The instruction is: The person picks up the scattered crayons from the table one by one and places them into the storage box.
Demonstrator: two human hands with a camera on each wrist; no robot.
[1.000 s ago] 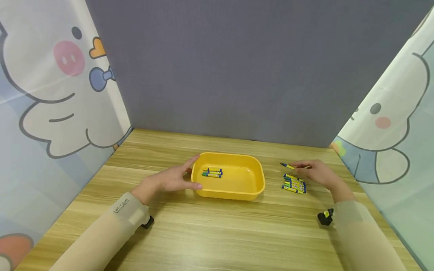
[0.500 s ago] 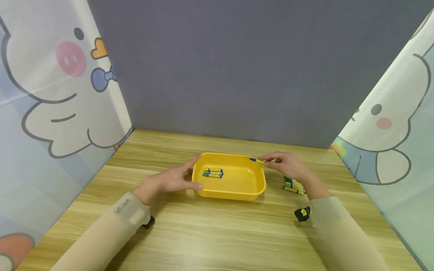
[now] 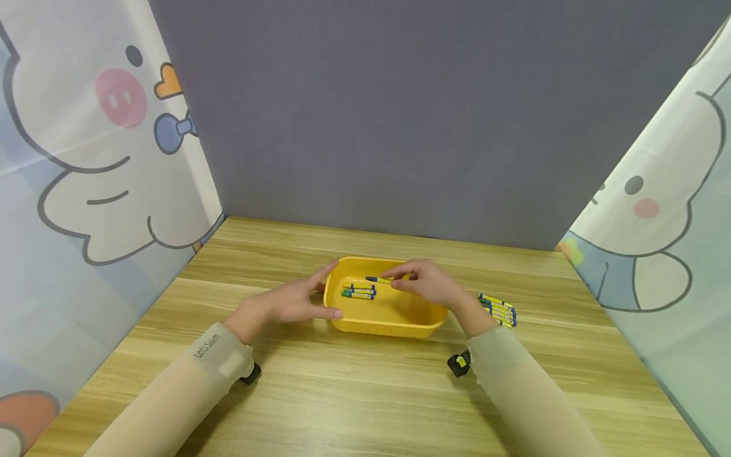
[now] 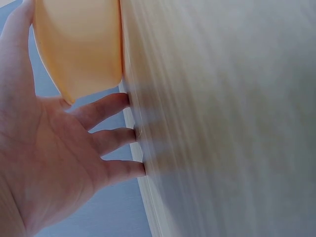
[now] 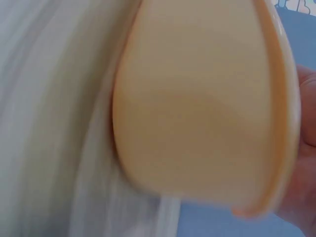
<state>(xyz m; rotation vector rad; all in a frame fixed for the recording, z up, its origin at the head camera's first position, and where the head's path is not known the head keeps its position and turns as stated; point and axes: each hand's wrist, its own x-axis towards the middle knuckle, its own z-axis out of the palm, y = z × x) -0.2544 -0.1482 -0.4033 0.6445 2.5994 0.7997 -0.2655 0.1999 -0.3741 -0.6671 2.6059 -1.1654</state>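
My right hand (image 3: 429, 284) pinches a dark blue crayon (image 3: 378, 280) with a yellow wrapper over the yellow plastic tray (image 3: 394, 329). Several crayons (image 3: 358, 292) lie side by side at the tray's left, one with a green tip. Spread around the tray's left end, my left hand (image 3: 290, 302) touches its rim with thumb and index finger; in the left wrist view its other fingers (image 4: 111, 139) extend straight to the table. The tray wall (image 5: 197, 108) hides most of the right hand in the right wrist view.
Several more crayons (image 3: 498, 310) lie in a row on the wooden table (image 3: 354, 393), right of the tray. A grey panel (image 3: 377, 120) stands behind, with cartoon-printed sheets (image 3: 103, 209) at both sides. Small black devices sit at the wrists.
My right hand has carried the dark blue crayon leftward from beside the crayon row, across the tray's right rim, to above its inside. The left hand stays at the tray's left end.
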